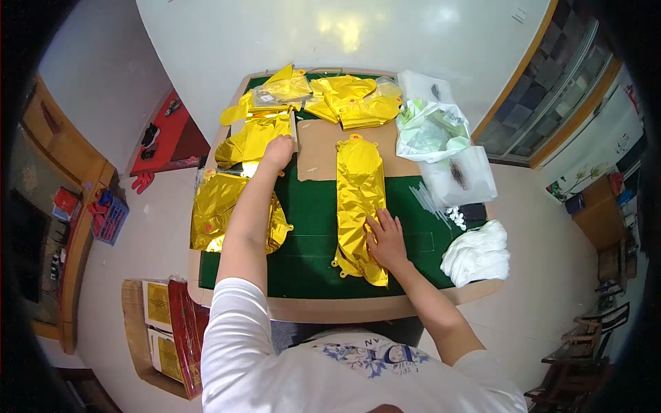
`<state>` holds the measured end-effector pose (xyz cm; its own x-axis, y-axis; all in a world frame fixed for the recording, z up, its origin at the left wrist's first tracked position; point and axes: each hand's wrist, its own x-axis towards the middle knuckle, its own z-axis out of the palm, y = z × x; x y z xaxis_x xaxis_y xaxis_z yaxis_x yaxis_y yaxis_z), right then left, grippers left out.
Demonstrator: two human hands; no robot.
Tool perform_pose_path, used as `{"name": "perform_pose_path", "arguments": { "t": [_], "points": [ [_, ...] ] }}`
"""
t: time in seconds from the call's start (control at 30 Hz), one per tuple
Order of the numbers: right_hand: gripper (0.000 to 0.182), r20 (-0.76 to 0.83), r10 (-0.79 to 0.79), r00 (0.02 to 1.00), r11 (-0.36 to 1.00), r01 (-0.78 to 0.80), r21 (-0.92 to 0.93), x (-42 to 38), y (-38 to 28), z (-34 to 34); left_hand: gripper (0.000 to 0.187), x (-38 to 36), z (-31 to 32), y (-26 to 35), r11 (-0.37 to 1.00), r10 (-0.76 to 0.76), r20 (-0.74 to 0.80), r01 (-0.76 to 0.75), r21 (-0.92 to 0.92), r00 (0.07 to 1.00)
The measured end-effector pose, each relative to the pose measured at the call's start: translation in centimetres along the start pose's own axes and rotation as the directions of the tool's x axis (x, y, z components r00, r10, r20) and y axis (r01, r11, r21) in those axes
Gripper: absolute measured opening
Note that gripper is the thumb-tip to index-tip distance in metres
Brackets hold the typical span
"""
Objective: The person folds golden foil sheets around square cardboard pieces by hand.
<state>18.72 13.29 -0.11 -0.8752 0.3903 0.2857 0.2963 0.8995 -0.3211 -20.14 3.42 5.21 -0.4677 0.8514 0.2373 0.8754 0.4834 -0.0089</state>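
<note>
A flat gold foil balloon [359, 186] lies lengthwise in the middle of the green-topped table, with small tabs at its ends. My right hand [387, 237] rests on its lower right side, fingers spread and holding nothing. Reaching to the back left, my left hand [279, 153] has its fingers curled together at the corner of another gold foil balloon [265, 131]; the fingertips are partly hidden. Below that arm, more crinkled gold foil balloons [219, 206] lie at the left edge, partly covered by my forearm.
Further gold foil [351, 96] lies at the back beside a cardboard sheet [317, 155]. On the right are a plastic bag [434, 131], clear sleeves [460, 175], thin clear sticks [428, 197], small white pieces [456, 217] and a white bundle [476, 255]. An open carton [134, 330] stands on the floor.
</note>
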Motion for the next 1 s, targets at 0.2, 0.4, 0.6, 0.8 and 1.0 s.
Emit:
{"name": "perform_pose_path", "arguments": {
  "t": [0.2, 0.4, 0.6, 0.8, 1.0],
  "points": [
    [0.044, -0.001, -0.002, 1.0, 1.0, 0.002, 0.0, 0.0, -0.1, 0.0, 0.013, -0.2, 0.1, -0.4, 0.999, 0.011, -0.002, -0.011, 0.04, 1.0],
    [0.046, -0.008, 0.0, 1.0, 1.0, 0.0, 0.019, 0.0, 0.2, 0.3, 0.009, 0.5, -1.2, -1.1, 0.979, -0.202, -0.396, 0.174, -0.105, 0.896],
    [0.045, 0.003, 0.009, 1.0, 1.0, -0.009, 0.024, 0.1, -0.2, -0.1, 0.01, 0.0, -6.4, -0.2, 0.979, -0.171, -0.66, 0.049, -0.198, 0.731],
    [0.044, -0.008, -0.006, 1.0, 1.0, 0.006, 0.01, 0.1, 0.0, 0.0, 0.01, -4.5, -3.7, 3.1, 0.976, 0.183, -0.403, -0.216, -0.036, 0.897],
    [0.045, -0.033, -0.015, 0.999, 1.0, 0.016, 0.017, 0.1, -0.3, -0.2, 0.044, -6.8, -1.3, 3.4, 0.951, 0.119, -0.202, -0.17, -0.256, 0.972]
  ]
}}
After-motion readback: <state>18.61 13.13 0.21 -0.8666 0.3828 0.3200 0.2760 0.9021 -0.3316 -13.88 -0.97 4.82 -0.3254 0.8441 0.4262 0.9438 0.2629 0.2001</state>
